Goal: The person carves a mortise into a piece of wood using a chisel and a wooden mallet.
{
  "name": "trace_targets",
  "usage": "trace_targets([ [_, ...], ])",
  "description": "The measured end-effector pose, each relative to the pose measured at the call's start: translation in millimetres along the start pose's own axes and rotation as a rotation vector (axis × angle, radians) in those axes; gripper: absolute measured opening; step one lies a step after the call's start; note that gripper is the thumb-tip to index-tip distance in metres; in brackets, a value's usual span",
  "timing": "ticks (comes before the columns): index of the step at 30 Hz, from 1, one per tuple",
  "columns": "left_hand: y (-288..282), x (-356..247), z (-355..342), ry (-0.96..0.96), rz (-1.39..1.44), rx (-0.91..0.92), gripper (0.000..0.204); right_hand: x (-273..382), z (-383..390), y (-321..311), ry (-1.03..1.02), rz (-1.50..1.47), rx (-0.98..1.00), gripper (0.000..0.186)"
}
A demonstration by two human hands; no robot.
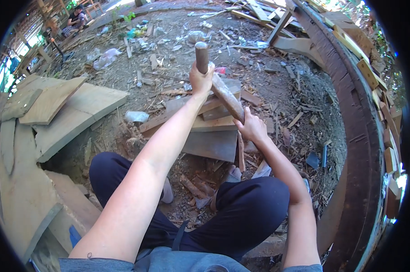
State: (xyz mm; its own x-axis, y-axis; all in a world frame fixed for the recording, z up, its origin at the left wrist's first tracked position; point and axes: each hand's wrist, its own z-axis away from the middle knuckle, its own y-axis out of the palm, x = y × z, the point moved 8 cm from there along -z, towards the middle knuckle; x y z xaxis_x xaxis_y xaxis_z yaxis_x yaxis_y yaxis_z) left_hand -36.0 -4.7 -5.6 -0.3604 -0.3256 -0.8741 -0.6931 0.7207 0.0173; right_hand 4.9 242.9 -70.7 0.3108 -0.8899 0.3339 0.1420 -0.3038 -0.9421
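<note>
My left hand (201, 80) is closed round an upright wooden handle (201, 55), its blunt brown end standing above my fist. My right hand (252, 127) grips the near end of a thick, worn wooden rod (227, 97). The rod slants away to the left until it meets my left hand; whether it is joined to the handle there I cannot tell. Beneath the rod, a dark flat board (211, 144) and several other wood pieces lie stacked on the ground in front of my bent knees.
Large pale planks (80, 109) are piled on the left. A long dark beam (345, 90) curves along the right side, with wood blocks beyond it. Wood chips, scraps and a clear plastic bag (137, 116) litter the dirt. Another person (77, 19) sits far off at upper left.
</note>
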Motion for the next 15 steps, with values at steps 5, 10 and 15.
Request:
trace_targets([
  [5, -6.9, 0.7, -12.5, -0.063, 0.066, 0.054, 0.022, 14.7, 5.3, -1.3, 0.044, -0.048, 0.013, 0.068],
  [10, -15.9, -5.1, -1.8, -0.201, 0.266, 0.059, 0.015, 6.6, -2.2, -5.4, 0.062, -0.058, 0.041, 0.067],
  [15, -59.8, 8.2, 1.0, -0.295, 0.247, 0.093, 0.016, 23.3, 0.1, -3.2, 0.055, -0.031, 0.04, 0.066],
])
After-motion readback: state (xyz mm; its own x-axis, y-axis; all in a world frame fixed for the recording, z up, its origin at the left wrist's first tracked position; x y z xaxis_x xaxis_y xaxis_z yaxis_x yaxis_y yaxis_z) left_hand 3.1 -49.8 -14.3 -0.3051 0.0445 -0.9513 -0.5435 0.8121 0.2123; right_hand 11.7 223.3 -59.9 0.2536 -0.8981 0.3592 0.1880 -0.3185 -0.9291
